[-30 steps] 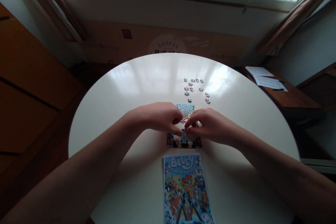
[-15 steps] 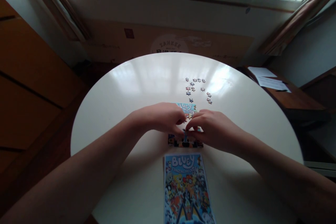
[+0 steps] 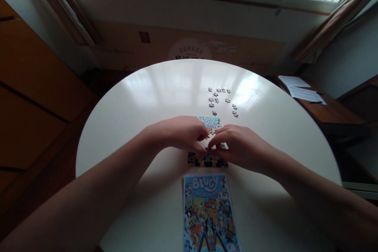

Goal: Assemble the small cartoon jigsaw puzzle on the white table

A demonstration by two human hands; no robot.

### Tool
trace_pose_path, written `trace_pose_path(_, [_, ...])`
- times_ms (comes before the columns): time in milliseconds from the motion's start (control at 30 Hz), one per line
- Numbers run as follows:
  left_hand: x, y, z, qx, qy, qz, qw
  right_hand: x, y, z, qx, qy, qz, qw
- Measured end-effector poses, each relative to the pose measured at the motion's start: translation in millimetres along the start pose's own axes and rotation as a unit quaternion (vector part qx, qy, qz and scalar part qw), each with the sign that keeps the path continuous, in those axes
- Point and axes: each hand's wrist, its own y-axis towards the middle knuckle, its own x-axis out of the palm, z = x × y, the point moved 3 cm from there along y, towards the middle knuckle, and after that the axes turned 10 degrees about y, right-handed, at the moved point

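A partly assembled jigsaw puzzle (image 3: 213, 122) lies in front of me, and a bare gap shows in its middle. My left hand (image 3: 189, 134) rests over its left side, fingers curled, the thumb pressed down near the gap. From the right, my right hand (image 3: 236, 141) pinches a small puzzle piece (image 3: 208, 149) between thumb and forefinger, low over the puzzle's lower part. Both thumb tips are close together there. My hands cover much of the puzzle's two sides. Nearer to me lies a picture sheet (image 3: 208, 212) lettered "Bluey", with many cartoon figures.
Several loose puzzle pieces (image 3: 216, 100) are scattered beyond the puzzle on the round white table (image 3: 141, 94). To the right stands a brown side table (image 3: 339, 110) bearing papers (image 3: 305, 94) and a pen. A window and curtains are behind.
Both hands stay at the puzzle almost unmoved. The right fingertips with the piece have dipped slightly toward it. The whole view has shifted a little.
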Motion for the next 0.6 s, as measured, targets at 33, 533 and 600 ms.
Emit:
trace_pose_path(33, [-0.6,-0.4,0.2,0.001,-0.002,-0.002,1.0,-0.1,0.1,0.2,-0.002,0.003,0.001,1.0])
trace_pose_path(533, [-9.3,-5.1,-4.6,-0.021,-0.001,-0.005,1.0,-4.3,-2.4,-3.5,0.002,0.02,-0.001,1.0])
trace_pose_path(600, [-9.2,-4.8,-4.0,-0.023,0.005,-0.007,1.0,-3.8,-2.4,-3.8,0.0,0.019,-0.001,1.0])
